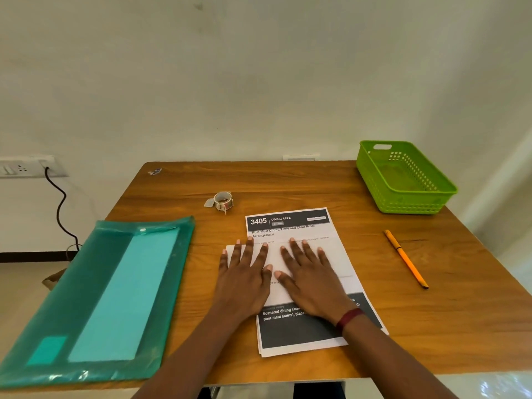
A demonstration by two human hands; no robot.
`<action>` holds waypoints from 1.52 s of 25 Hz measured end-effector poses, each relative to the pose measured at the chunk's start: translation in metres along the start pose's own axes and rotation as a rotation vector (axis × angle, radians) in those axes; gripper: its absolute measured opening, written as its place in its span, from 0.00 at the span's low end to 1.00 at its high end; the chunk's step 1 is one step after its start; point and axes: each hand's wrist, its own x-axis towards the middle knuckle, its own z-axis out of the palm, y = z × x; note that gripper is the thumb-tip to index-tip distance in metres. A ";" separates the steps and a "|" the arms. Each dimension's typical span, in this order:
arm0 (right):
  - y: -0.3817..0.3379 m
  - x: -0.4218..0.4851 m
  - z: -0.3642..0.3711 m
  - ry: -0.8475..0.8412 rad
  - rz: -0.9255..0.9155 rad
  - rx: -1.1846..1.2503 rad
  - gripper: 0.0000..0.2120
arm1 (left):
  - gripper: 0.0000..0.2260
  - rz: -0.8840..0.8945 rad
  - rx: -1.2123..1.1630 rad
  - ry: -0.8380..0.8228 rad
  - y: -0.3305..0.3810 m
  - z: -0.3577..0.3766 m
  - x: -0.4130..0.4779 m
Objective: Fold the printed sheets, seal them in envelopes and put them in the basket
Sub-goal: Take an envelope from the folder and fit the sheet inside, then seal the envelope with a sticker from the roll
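A stack of printed sheets (290, 226) with a dark header reading 3405 lies in the middle of the wooden table (374, 326). On top of it rests a white folded sheet (275, 262). My left hand (244, 275) and my right hand (311, 277) press flat on that folded sheet, side by side, fingers spread. A green plastic basket (403, 180) stands at the table's far right corner with nothing visible in it. A teal plastic folder (100, 298) on the left holds long pale envelopes.
A small roll of tape (223, 200) sits behind the sheets. An orange pen (406, 259) lies to the right. A wall socket with a black cable (57, 203) is at the left, off the table. A small wrapper (155, 171) lies at the far left corner.
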 end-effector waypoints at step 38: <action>0.036 -0.017 -0.002 0.739 -0.105 0.146 0.14 | 0.06 -0.242 -1.123 0.286 0.002 -0.042 0.043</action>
